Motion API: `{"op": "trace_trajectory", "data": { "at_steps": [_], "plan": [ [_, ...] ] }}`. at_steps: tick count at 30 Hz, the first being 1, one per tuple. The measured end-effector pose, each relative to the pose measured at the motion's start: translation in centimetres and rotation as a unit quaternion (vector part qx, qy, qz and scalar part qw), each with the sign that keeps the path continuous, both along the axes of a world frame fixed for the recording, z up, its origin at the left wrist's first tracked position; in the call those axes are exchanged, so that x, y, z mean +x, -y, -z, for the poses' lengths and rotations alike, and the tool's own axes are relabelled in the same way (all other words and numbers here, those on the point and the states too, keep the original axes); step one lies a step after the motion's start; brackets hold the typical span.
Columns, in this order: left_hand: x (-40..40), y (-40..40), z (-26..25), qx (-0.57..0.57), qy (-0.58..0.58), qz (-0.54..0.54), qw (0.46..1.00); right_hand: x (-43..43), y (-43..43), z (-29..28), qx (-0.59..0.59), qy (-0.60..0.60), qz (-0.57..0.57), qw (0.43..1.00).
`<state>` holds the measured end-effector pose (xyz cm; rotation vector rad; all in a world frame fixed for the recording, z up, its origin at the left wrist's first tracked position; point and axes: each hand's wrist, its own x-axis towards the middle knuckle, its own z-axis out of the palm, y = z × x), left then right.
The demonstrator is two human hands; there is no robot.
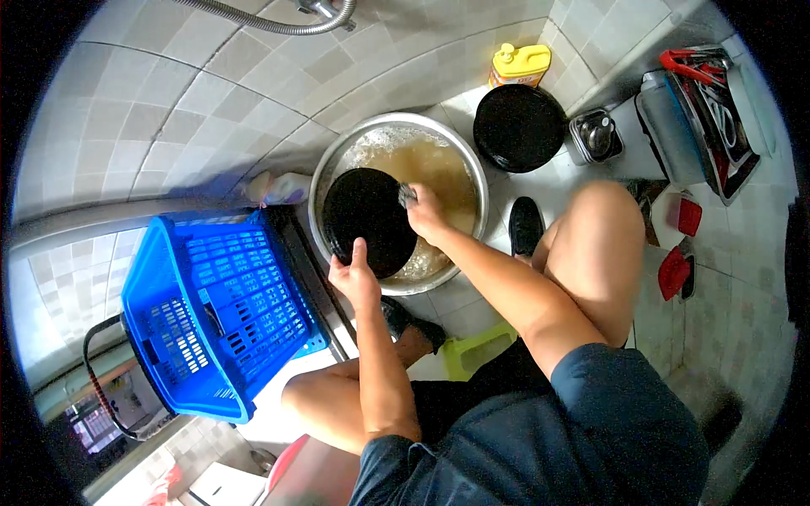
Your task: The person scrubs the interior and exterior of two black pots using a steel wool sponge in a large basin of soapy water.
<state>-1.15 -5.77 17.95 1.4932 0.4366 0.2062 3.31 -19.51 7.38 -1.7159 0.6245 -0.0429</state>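
Note:
My left hand (357, 278) grips the near rim of a round black pan or plate (367, 218), thumb on its upper face. The black disc is tilted inside a large metal basin (482, 190) of murky brown, foamy water (443, 167). My right hand (424, 212) is closed around a grey scouring pad (407, 195), probably steel wool, which touches or nearly touches the disc's right edge. Whether the disc has a handle cannot be made out.
A blue plastic basket (234, 278) stands on the left. Beyond the basin are stacked black round pans (520, 129), a yellow jug (522, 63) and clear containers (596, 136). A rack of utensils (718, 120) is at right. A white bottle (285, 188) stands by the wall; a metal hose (272, 24) hangs above.

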Motion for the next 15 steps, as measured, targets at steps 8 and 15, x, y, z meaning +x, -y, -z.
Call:
{"op": "trace_trajectory", "data": {
  "at_steps": [8, 15],
  "plan": [
    [1.9, -1.3, -0.7, 0.206, -0.079, 0.125, 0.967, -1.5, -2.4, -8.9, -0.007, 0.329, -0.218, 0.919],
    [1.5, -1.8, -1.0, 0.368, -0.039, 0.208, 0.905, -0.8, -0.3, -10.7, -0.157, 0.346, -0.266, 0.886]
  ]
}}
